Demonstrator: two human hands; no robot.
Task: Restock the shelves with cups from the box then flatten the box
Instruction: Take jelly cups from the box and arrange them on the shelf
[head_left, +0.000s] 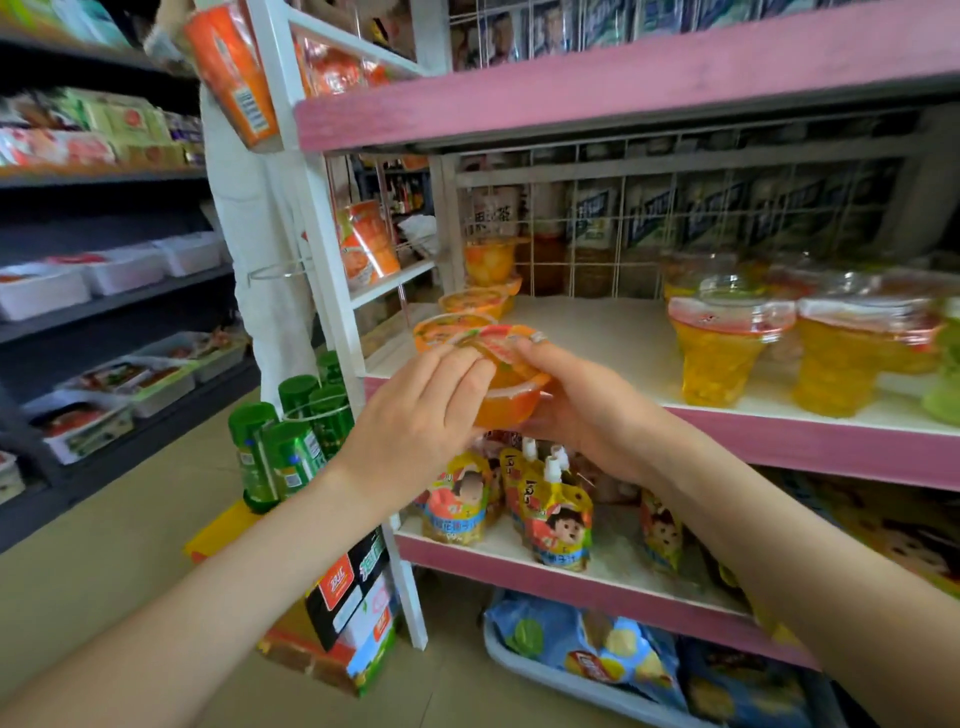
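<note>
The cup (506, 400), a shallow orange jelly tub, is held in the air just in front of the pink edge of the shelf (779, 441), near its left end. It is wider than it is tall. Its short axis runs from base to lid: the printed foil lid is uppermost and tipped a little towards the camera, and the rounded base points down and away. Both hands hold it. The left hand (421, 410) has its fingers curled over the near left rim, and the right hand (587, 410) cups the right side and the underside, with its fingertips (535, 339) bent onto the top of the lid. Just behind the cup, a row of like tubs (470, 301) lies along the left side of the shelf, running back to a stacked one (488, 260) by the wire grid. Well to the right on the same shelf stand tall domed cups (722, 348) of yellow jelly. On the shelf below, pouches (558, 514) with spouts stand upright. To the left, a white rack (322, 208) holds green bottles (280, 452), and a printed carton (358, 613) sits on the floor at its foot.
</note>
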